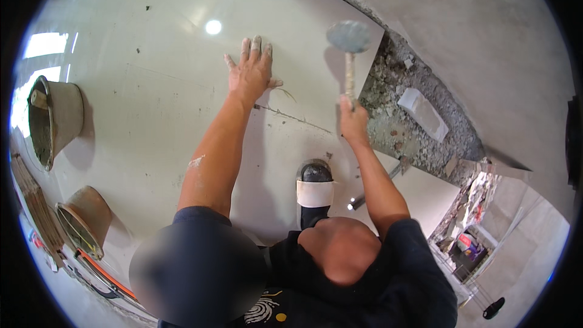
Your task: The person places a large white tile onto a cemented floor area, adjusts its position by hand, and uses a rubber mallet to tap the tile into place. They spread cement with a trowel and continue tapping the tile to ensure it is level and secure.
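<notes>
My left hand lies flat on a large pale, glossy floor tile, its dusty fingers spread. In my right hand is the handle of a mallet, gripped near its lower end. The mallet has a round grey head, slightly blurred, and a light, worn handle. Its head shows over the tile close to the right edge; whether it touches the tile I cannot tell. A dark, rough line of grout or mortar runs across the pale surface between my two arms.
Right of the tile is a strip of rough rubble with a white block on it, beside a grey wall. Two buckets, an upper one and a lower one, stand at the left. My sandalled foot rests between my arms.
</notes>
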Demonstrator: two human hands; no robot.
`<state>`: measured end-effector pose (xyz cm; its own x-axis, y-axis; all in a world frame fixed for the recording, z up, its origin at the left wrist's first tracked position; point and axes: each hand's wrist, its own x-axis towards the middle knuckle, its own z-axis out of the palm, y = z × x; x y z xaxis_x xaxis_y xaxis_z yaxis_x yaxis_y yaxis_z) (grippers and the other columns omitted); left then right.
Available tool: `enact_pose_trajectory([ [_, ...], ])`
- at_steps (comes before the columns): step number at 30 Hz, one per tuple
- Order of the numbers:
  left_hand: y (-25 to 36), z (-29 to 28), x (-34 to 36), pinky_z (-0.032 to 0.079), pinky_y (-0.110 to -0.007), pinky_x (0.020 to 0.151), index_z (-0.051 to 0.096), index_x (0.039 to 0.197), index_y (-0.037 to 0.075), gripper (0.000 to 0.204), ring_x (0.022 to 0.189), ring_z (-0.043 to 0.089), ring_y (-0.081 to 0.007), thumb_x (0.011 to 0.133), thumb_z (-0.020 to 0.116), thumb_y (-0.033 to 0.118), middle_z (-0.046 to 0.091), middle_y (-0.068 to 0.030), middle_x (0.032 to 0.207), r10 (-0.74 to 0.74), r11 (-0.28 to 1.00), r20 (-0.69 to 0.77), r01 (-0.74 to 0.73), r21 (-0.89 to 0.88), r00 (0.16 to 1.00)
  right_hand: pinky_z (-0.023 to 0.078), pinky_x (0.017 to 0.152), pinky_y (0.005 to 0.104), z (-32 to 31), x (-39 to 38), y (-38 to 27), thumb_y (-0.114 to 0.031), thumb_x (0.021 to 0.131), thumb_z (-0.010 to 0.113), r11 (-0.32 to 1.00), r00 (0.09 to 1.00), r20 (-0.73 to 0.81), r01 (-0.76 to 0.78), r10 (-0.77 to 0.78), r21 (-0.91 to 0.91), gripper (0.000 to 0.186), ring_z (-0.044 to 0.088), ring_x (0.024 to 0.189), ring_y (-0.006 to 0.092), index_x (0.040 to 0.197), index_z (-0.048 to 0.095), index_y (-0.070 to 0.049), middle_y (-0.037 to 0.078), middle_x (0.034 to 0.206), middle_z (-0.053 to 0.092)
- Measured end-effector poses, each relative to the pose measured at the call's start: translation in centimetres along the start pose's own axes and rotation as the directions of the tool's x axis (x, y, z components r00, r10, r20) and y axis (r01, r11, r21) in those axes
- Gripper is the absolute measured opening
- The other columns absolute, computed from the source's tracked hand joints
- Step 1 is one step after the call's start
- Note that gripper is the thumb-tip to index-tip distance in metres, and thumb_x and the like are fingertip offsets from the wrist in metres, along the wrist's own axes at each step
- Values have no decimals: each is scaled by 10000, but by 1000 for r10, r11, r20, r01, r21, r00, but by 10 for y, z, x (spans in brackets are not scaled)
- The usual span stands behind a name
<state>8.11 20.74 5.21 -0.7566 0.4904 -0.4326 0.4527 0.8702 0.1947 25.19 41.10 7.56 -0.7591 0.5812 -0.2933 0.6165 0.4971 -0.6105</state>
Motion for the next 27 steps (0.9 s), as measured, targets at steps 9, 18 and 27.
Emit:
enact_pose_trajectory([
  [9, -36, 27, -55, 76, -699, 1105, 143, 1540, 215, 1154, 1477, 30, -351, 654, 746, 641, 83, -114, 1606, -156, 978, -26, 150, -148, 987, 490, 647, 406, -4, -54, 23, -417, 957, 511, 956, 990, -45, 144, -137, 257, 471, 596, 667, 263, 980, 615, 42, 173, 715, 592],
  [18, -41, 24, -56, 56, -692, 1111, 90, 1549, 208, 1188, 1479, -20, -343, 659, 694, 713, 36, -120, 1610, -150, 979, 30, 153, -133, 988, 474, 662, 408, -3, -43, 23, -418, 971, 483, 803, 999, 28, 0, -20, 596, 502, 574, 714, 259, 951, 596, 70, 141, 720, 580],
  [27, -57, 8, -43, 79, -625, 1149, 134, 1540, 137, 1058, 1478, 12, -341, 774, 508, 764, 84, -145, 1600, -204, 962, -48, 191, -194, 978, 396, 481, 251, -1, -2, -46, -453, 973, 491, 849, 996, 7, 77, -94, 523, 451, 476, 569, 99, 929, 564, -10, 20, 652, 452],
])
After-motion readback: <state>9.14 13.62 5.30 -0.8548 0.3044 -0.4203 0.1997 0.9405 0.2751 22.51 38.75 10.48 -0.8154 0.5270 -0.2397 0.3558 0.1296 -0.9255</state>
